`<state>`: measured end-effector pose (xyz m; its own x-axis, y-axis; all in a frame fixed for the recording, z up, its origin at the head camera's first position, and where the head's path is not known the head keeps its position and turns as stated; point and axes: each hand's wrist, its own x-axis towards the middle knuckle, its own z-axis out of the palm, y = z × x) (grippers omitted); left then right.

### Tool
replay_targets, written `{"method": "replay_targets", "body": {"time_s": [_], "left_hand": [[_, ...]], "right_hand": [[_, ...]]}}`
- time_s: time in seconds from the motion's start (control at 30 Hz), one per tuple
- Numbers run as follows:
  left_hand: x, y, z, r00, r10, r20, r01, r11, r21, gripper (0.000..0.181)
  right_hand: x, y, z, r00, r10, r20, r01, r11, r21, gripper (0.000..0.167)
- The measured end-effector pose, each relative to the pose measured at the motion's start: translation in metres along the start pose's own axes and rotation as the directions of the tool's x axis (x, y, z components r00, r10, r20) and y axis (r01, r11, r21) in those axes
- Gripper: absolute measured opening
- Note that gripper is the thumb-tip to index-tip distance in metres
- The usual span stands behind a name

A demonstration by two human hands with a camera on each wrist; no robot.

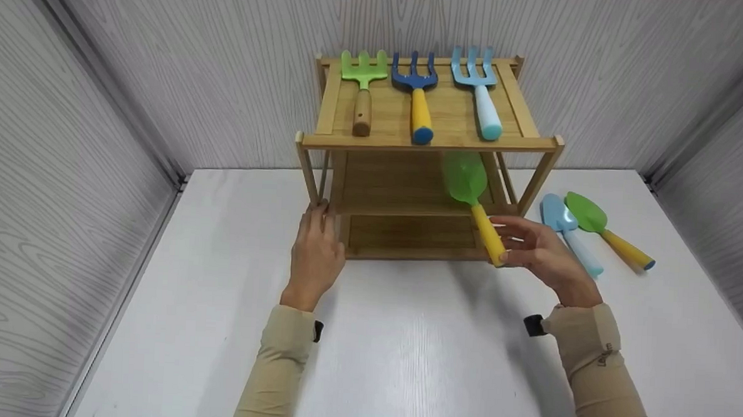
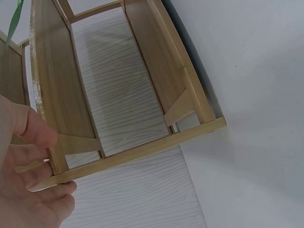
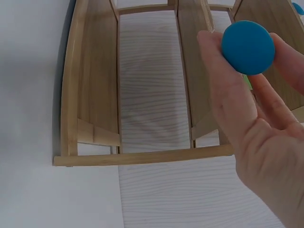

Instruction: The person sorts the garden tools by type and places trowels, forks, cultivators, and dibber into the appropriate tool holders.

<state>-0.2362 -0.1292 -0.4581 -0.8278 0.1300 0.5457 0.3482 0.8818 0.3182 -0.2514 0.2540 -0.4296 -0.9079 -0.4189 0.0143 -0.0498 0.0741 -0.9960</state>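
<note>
My right hand (image 1: pixel 542 253) grips the yellow handle of a green trowel (image 1: pixel 488 235), whose blade reaches under the top board, over the middle shelf (image 1: pixel 398 181). In the right wrist view the blue end cap (image 3: pixel 248 47) of that handle shows between thumb and fingers of the right hand (image 3: pixel 266 128). My left hand (image 1: pixel 317 253) holds the left side of the wooden rack (image 1: pixel 431 144) at middle-shelf height. From the left wrist view, the thumb and fingers of the left hand (image 2: pixel 28 166) lie around a corner of the rack frame (image 2: pixel 118 159).
Three hand forks, green (image 1: pixel 364 76), dark blue (image 1: pixel 415 80) and light blue (image 1: pixel 477 81), lie side by side on the rack's top. Right of the rack, a light blue trowel (image 1: pixel 559 213) and another green trowel (image 1: pixel 587 215) lie on the white table (image 1: pixel 402 360).
</note>
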Motion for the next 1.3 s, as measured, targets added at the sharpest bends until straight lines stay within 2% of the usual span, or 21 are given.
{"method": "replay_targets", "body": {"time_s": [0.17,0.5,0.67,0.83,1.17,1.3], "left_hand": [[0.000,0.001,-0.001,1.000,-0.010,0.015,0.010,1.000,0.006,0.056],[0.000,0.001,-0.001,1.000,0.005,0.013,-0.005,1.000,0.000,0.055],[-0.001,0.000,0.000,1.000,0.016,-0.007,-0.016,1.000,-0.002,0.055],[0.000,0.000,0.001,1.000,0.014,-0.017,-0.014,1.000,-0.005,0.056],[0.000,0.000,0.000,1.000,0.003,-0.008,-0.003,1.000,-0.018,0.055],[0.000,0.001,0.000,1.000,-0.010,0.013,0.010,1.000,-0.025,0.055]], "right_hand": [[0.010,-0.006,0.006,1.000,0.014,0.002,-0.014,0.999,0.029,0.061],[0.022,-0.009,0.013,0.999,-0.031,0.027,0.028,0.992,0.123,0.057],[0.028,-0.013,0.017,0.998,-0.035,0.045,0.028,0.991,0.132,0.056],[0.034,-0.016,0.021,0.999,-0.020,0.030,0.016,0.990,0.137,0.057],[0.046,-0.026,0.030,1.000,0.024,0.019,-0.026,0.993,0.113,0.060],[0.052,-0.031,0.036,0.999,0.039,0.020,-0.041,0.995,0.095,0.061]]}}
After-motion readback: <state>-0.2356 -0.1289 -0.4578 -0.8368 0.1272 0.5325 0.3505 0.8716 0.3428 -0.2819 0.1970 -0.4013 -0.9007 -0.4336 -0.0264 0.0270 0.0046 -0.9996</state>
